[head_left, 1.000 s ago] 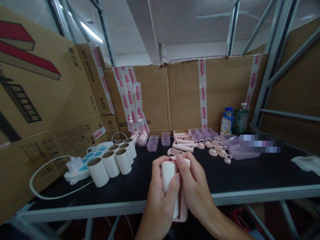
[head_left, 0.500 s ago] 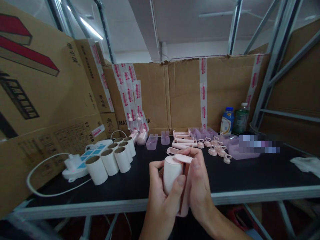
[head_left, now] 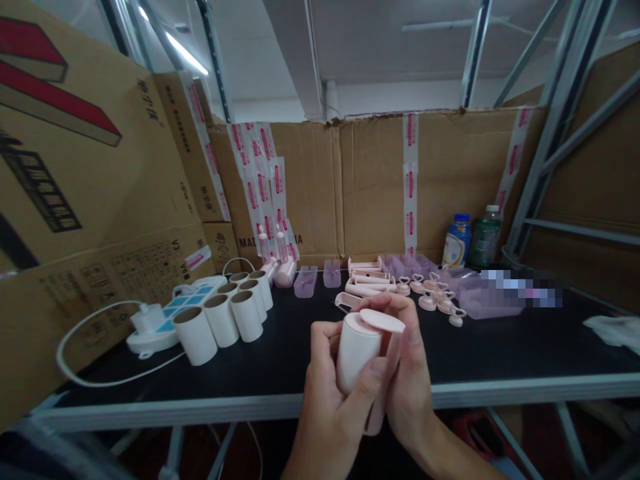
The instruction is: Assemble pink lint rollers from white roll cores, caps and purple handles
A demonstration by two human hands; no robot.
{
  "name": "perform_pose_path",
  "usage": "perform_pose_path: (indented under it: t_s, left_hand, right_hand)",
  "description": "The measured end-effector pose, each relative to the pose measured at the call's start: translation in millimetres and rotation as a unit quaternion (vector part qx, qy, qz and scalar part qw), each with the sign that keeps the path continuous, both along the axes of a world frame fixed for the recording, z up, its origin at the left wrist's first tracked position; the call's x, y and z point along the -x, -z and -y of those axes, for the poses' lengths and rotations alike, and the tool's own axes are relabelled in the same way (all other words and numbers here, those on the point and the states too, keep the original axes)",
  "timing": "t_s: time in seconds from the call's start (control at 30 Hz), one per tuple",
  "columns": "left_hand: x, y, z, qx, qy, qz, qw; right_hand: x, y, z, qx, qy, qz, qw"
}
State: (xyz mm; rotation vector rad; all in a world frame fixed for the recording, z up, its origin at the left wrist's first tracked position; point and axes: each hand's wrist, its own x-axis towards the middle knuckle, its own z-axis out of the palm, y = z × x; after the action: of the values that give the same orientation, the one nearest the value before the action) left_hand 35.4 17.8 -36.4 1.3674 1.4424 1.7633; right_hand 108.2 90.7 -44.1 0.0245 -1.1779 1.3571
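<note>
Two bare hands meet in front of the worktop's near edge, low and just right of centre, with both forearms rising from the bottom of the view. The left hand [head_left: 327, 400] wraps around a white roll [head_left: 356, 350], its index finger bent behind the top and its thumb laid across the front. The right hand [head_left: 413, 373] is clasped on a pink case [head_left: 376, 417], palm against its right side, fingers curled over the back. The roll stands nearly upright between the hands, left of the case. The case's round end plate [head_left: 384, 321] sits tilted, partly over the roll's pink top.

Beyond the hands lies the black worktop [head_left: 300, 357]. Just past the fingertips are more pink parts [head_left: 371, 287], with ring-topped caps [head_left: 427, 302] to their right. Two purple trays [head_left: 306, 283] rest near the back. To the left, a cluster of white rolls [head_left: 195, 340] stands on end beside a power strip [head_left: 150, 341]. To the far right are a blue-capped bottle [head_left: 457, 241], a green bottle [head_left: 485, 239] and a white cloth [head_left: 613, 332]. Taped cardboard [head_left: 370, 187] walls the back.
</note>
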Motion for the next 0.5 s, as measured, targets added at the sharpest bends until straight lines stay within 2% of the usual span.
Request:
perform_pose_path:
  t_s: [0.2,0.37,0.5]
  left_hand:
    - [0.2,2.5,-1.3,-0.001,0.001,0.004,1.000]
    - [-1.6,-1.0,-0.6,0.002,0.001,0.002,1.000]
    - [-3.6,-5.3,1.6,0.019,-0.002,0.005,1.000]
  right_hand:
    - [-1.3,-9.2,-5.9,0.021,0.086,0.076,0.993]
    - [-1.0,-17.9,-6.6,0.018,0.104,0.093,0.990]
    - [-1.3,-11.7,-1.3,0.023,0.097,0.083,0.992]
